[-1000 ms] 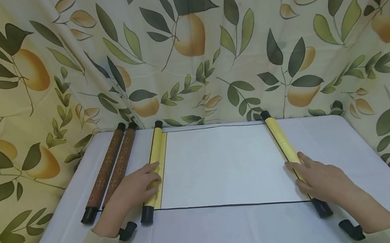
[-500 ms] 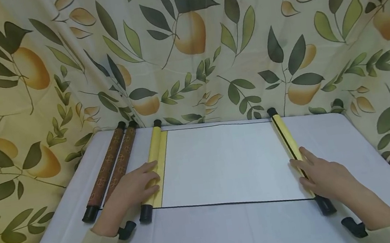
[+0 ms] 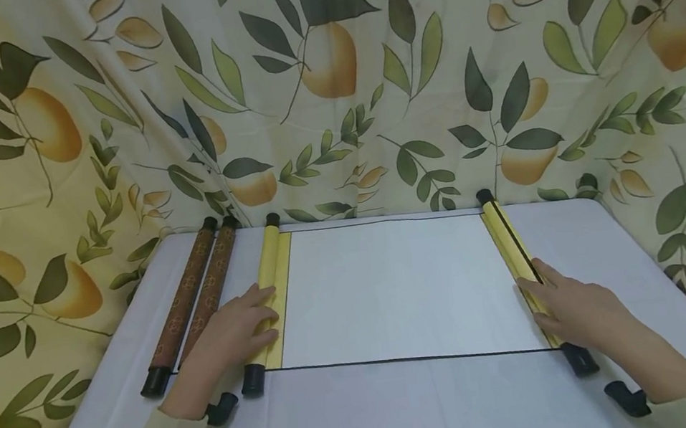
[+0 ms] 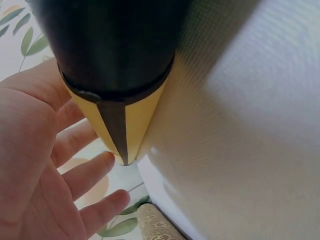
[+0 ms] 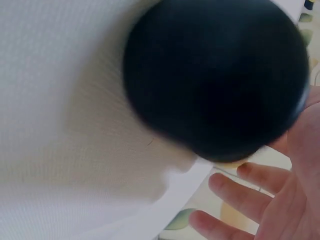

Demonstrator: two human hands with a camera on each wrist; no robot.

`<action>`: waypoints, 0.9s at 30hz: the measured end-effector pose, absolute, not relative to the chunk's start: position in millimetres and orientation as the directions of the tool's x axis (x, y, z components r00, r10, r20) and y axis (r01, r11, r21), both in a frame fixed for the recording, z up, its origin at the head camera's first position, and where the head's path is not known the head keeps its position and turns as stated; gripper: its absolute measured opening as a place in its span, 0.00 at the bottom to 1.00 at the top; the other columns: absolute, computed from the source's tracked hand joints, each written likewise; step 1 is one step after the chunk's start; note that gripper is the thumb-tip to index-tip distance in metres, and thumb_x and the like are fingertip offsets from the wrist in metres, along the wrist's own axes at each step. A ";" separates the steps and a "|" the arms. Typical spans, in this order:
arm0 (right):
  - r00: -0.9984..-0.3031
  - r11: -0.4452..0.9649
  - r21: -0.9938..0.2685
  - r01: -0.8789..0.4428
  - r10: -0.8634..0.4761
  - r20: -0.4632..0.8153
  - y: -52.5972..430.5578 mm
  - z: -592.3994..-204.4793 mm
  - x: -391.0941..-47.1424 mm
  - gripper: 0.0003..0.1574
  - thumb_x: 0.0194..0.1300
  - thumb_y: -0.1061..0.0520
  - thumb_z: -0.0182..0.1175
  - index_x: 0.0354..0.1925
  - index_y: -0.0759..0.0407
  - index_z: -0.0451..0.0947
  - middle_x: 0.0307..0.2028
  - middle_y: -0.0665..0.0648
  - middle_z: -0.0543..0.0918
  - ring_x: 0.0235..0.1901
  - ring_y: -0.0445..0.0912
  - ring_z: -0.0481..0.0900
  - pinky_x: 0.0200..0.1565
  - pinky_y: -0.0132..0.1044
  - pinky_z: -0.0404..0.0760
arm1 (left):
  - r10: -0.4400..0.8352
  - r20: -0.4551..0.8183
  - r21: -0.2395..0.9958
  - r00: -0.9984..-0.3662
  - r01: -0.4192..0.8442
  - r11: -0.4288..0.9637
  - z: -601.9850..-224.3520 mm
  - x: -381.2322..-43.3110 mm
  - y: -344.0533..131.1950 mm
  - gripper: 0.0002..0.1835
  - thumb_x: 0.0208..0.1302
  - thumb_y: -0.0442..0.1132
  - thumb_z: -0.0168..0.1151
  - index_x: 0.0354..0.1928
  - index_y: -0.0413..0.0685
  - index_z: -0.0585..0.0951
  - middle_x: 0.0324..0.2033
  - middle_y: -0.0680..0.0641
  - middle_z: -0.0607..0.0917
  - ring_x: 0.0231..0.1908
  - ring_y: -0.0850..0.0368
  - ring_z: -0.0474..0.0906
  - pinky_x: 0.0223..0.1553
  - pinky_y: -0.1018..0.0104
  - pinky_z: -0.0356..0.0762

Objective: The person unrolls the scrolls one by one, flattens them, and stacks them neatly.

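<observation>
A scroll lies partly unrolled, its white sheet (image 3: 392,287) stretched between two yellow rolls with black end caps. My left hand (image 3: 231,339) rests on the left yellow roll (image 3: 267,256), fingers spread across it. On the right yellow roll (image 3: 504,232) lies my right hand (image 3: 580,309), fingers extended over the top. In the left wrist view, a black end cap (image 4: 112,45) fills the top and the fingers of the left hand (image 4: 30,150) reach along the roll. The right wrist view has the other end cap (image 5: 215,75) covering most of the roll, with straight fingers (image 5: 240,195) below.
Two brown patterned rolls (image 3: 182,304) with black ends lie side by side left of the scroll, the left forearm passing close to them. White cloth covers the table (image 3: 370,420). A leaf-and-fruit curtain (image 3: 334,143) hangs behind the table's back edge.
The right hand and right roll have moved to the right, widening the white sheet. A dark stripe on that roll has turned from its left side toward its right. The left hand stays put.
</observation>
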State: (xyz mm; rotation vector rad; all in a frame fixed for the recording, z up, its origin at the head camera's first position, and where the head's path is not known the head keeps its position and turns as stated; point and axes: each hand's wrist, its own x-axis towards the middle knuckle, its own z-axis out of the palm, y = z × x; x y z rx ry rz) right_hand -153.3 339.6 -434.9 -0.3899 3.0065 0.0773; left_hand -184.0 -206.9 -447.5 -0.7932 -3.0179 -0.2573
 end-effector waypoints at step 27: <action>-0.968 0.980 -0.036 -0.197 -0.200 -0.153 358.4 -445.0 -146.4 0.35 0.61 0.55 0.57 0.67 0.58 0.70 0.67 0.85 0.53 0.37 0.65 0.80 0.19 0.41 0.66 | 0.518 0.127 0.137 -0.846 0.532 0.835 -454.9 -185.2 -205.5 0.08 0.61 0.40 0.65 0.39 0.48 0.88 0.65 0.41 0.77 0.69 0.36 0.65 0.52 0.50 0.78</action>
